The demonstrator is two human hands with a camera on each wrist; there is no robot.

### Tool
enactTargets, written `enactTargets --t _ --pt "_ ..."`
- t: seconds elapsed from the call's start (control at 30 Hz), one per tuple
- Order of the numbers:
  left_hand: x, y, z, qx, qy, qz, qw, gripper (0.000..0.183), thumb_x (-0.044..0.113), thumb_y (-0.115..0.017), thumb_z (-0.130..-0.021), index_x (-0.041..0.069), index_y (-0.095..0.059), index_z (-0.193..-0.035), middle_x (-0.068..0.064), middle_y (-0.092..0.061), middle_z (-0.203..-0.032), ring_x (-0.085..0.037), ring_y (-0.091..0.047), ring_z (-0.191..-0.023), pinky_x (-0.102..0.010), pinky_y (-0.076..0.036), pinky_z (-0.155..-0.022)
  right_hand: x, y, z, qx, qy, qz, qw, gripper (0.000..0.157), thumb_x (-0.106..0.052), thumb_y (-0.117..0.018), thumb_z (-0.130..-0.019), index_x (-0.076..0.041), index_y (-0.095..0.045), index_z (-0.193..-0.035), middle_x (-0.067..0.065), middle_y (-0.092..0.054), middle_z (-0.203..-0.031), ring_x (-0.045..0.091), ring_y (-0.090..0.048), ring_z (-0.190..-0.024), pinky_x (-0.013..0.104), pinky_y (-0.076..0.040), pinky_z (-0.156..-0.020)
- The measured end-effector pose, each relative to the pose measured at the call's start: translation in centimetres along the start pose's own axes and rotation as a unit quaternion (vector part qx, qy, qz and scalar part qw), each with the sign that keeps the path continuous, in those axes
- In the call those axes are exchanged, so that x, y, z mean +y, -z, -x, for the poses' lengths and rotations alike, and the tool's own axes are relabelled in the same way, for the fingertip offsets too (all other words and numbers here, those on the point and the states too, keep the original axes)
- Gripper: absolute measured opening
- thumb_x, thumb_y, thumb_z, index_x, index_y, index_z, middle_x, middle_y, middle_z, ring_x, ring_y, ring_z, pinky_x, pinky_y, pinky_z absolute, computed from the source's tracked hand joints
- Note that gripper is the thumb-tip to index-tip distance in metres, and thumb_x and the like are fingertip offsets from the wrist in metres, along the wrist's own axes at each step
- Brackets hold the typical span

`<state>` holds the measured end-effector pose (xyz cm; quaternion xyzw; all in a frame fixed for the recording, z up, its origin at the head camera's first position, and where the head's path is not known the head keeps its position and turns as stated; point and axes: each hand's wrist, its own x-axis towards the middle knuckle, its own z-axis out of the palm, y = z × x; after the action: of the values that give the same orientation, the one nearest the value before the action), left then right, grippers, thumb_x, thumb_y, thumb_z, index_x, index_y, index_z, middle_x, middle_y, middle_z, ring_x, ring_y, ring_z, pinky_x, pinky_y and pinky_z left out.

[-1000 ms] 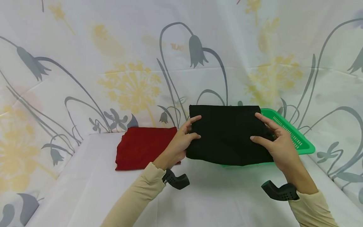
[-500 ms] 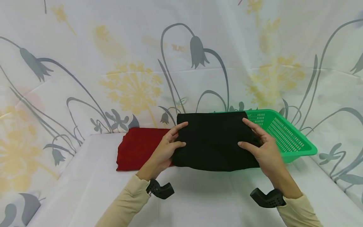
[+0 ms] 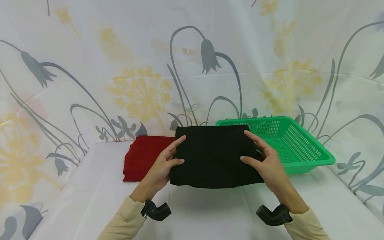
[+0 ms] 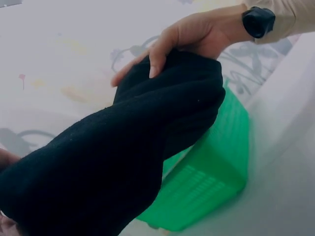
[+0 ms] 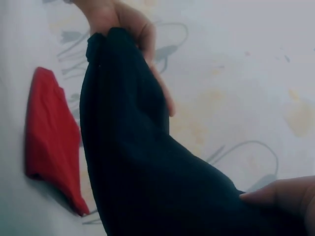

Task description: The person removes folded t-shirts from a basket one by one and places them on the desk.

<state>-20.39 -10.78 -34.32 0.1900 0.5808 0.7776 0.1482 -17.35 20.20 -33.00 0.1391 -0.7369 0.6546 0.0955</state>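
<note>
A folded black cloth (image 3: 214, 156) is held up above the white table between both hands. My left hand (image 3: 160, 166) grips its left side, with thumb and index finger on the near face. On the opposite side my right hand (image 3: 267, 163) holds it the same way. The right wrist view shows the black cloth (image 5: 133, 132) as several soft layers. A folded red cloth (image 3: 145, 156) lies flat on the table at the left, partly covered by the left hand and the black cloth in the head view.
A green plastic basket (image 3: 315, 161) with slotted walls stands on the table (image 3: 204, 216) behind the black cloth, to the right. A floral curtain (image 3: 135, 50) hangs close behind and along the sides.
Both hands have moved left and a little down toward me with the black cloth. More of the green basket shows now, and less of the red cloth.
</note>
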Motion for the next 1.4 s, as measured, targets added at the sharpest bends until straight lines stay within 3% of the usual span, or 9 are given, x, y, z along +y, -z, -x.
enactTargets --t 0.2,0.4,0.9,1.13,1.4 --pt "-0.5 1.3 1.4 0.002 0.001 -0.005 1.0000 0.067 -0.008 -0.043 -0.095 0.018 -0.028 -0.154 -0.013 -0.029 -0.151 -0.032 -0.033 -0.134 -0.049 -0.044 -0.096 0.6 -0.8 0.3 -0.040 -0.002 0.021 0.999 0.073 0.001 -0.068 -0.088 -0.021 -0.038 -0.150 0.014 -0.043 -0.141 0.021 -0.050 -0.116 0.028 -0.050 -0.084" --pt "-0.5 2.3 2.5 0.007 -0.015 -0.010 0.9998 0.065 -0.006 -0.044 -0.095 0.017 -0.028 -0.154 -0.015 -0.029 -0.150 -0.031 -0.035 -0.132 -0.044 -0.046 -0.094 1.1 -1.6 0.4 -0.070 -0.013 0.005 0.997 0.079 0.002 -0.069 -0.086 -0.022 -0.033 -0.152 0.017 -0.047 -0.135 0.024 -0.049 -0.115 0.036 -0.052 -0.083" --pt "-0.5 4.4 5.5 0.029 -0.014 -0.018 0.9993 0.063 -0.003 -0.045 -0.097 0.019 -0.029 -0.154 -0.012 -0.031 -0.148 -0.026 -0.041 -0.129 -0.041 -0.048 -0.091 2.4 -4.3 0.5 -0.110 -0.037 -0.007 0.993 0.085 0.000 -0.072 -0.083 -0.023 -0.031 -0.153 0.014 -0.038 -0.146 0.038 -0.040 -0.125 0.046 -0.047 -0.089" --pt "-0.8 5.6 6.9 0.040 -0.008 -0.020 0.9990 0.061 -0.002 -0.044 -0.098 0.018 -0.029 -0.154 -0.011 -0.033 -0.147 -0.024 -0.046 -0.127 -0.038 -0.049 -0.089 3.4 -6.2 0.6 -0.133 -0.042 0.001 0.990 0.085 -0.001 -0.073 -0.083 -0.025 -0.030 -0.153 0.010 -0.035 -0.150 0.037 -0.042 -0.125 0.046 -0.047 -0.091" --pt "-1.0 6.6 8.5 0.075 0.006 -0.029 0.9968 0.060 -0.001 -0.044 -0.098 0.018 -0.031 -0.153 -0.008 -0.035 -0.146 -0.020 -0.047 -0.125 -0.036 -0.049 -0.090 3.9 -8.1 0.7 -0.152 -0.056 -0.009 0.987 0.086 0.000 -0.072 -0.082 -0.026 -0.030 -0.153 0.008 -0.034 -0.150 0.037 -0.042 -0.123 0.044 -0.049 -0.089"
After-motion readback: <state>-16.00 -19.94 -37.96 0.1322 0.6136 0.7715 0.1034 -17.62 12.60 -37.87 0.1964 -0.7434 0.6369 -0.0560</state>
